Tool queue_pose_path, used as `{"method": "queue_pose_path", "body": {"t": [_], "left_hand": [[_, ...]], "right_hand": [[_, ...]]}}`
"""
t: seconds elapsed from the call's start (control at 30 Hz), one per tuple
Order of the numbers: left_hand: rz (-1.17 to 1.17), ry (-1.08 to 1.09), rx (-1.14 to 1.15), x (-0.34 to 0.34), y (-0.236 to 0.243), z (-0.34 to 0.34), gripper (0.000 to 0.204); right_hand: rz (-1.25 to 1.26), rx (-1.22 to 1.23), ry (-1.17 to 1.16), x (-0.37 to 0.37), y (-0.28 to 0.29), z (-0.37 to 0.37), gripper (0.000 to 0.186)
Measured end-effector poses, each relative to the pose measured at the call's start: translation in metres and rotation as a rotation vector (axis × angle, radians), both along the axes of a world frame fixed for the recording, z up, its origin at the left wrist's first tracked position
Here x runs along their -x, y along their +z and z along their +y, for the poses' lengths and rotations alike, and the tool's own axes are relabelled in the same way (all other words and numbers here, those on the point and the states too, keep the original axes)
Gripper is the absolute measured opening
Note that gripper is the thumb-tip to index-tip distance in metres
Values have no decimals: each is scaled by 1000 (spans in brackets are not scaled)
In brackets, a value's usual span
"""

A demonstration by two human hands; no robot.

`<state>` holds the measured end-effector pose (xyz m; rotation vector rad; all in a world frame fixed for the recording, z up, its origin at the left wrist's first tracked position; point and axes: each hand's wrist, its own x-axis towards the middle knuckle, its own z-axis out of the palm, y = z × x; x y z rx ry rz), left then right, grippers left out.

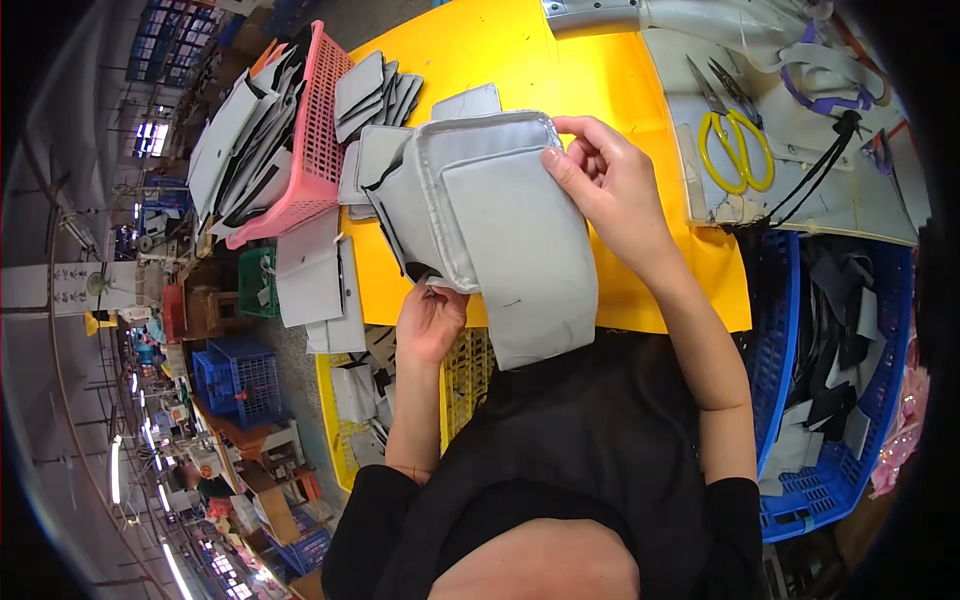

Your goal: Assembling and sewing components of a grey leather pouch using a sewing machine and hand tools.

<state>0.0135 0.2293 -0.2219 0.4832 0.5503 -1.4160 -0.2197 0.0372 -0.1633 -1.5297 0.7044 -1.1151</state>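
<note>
A grey sewn fabric pouch (525,230) with piped edges and a long flap is held up over the yellow tabletop. My right hand (610,180) pinches its upper right corner between thumb and fingers. Lower down, my left hand (432,318) is closed on the bottom left corner, with the fingertips partly behind the fabric. The flap hangs toward my body, with a few loose dark threads on it. Behind and left of the pouch lie more grey fabric pieces (375,150), and a small stack of grey pieces (372,95) sits farther back.
A pink basket (325,120) full of grey pieces stands at left on the yellow sheet (480,50). Yellow-handled scissors (735,150) lie beside a sewing machine (720,30) at right. Blue (785,340) and yellow (335,410) crates of scraps flank me below the table.
</note>
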Motion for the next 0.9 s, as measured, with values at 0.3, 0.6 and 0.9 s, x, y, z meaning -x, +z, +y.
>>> {"method": "queue_pose_path", "body": {"t": [0.3, 0.6, 0.9], "left_hand": [[401, -121, 262, -4, -1, -4, 32], [-383, 79, -171, 7, -4, -12, 31], [370, -129, 477, -28, -51, 13, 50]], "right_hand": [[300, -75, -20, 18, 11, 4, 30], [-323, -130, 281, 20, 19, -28, 47], [-453, -75, 460, -22, 20, -56, 52]]}}
